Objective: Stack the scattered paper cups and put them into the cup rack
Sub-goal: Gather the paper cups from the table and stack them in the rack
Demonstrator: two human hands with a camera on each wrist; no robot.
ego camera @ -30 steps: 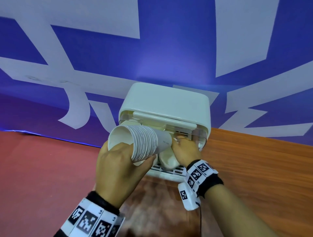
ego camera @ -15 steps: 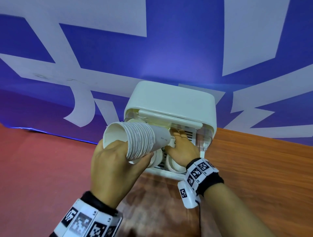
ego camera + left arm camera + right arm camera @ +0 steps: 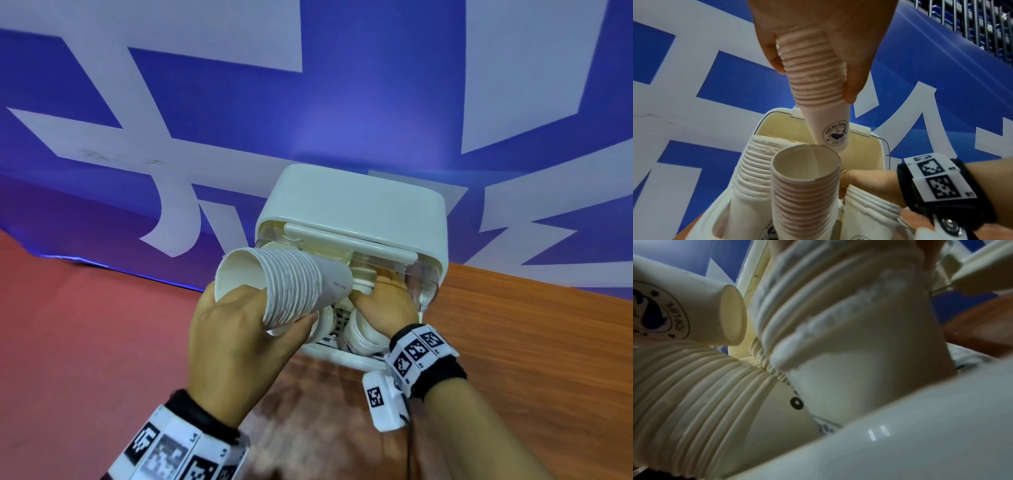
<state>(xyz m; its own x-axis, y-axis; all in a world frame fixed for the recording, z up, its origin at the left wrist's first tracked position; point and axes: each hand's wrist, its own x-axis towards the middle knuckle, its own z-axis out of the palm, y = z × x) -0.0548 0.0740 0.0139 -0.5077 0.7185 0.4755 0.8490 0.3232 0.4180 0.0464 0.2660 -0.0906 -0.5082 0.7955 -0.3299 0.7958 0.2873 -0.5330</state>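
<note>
My left hand point(image 3: 274, 306) grips a stack of white paper cups point(image 3: 291, 284), tilted with its base at the mouth of the white cup rack point(image 3: 352, 205). The bottom cup point(image 3: 830, 133) carries a blue whale logo. The rack's lid is raised. Inside lean three cup stacks: a left stack point(image 3: 754, 164), a middle stack point(image 3: 805, 186) and a right stack point(image 3: 869, 209). My right hand point(image 3: 380, 298) reaches into the rack, its fingers point(image 3: 929, 256) curled round the right stack point(image 3: 849, 313). The held stack's base point(image 3: 731, 318) hangs just beside that stack.
The rack stands on a brown wooden table point(image 3: 513, 342) against a blue banner with white shapes point(image 3: 342, 102). A red surface point(image 3: 85, 325) lies to the left. A white camera unit point(image 3: 383, 401) hangs under my right wrist.
The right hand has shifted slightly among the stacks inside the rack. The left hand keeps its stack at the opening, hardly moved.
</note>
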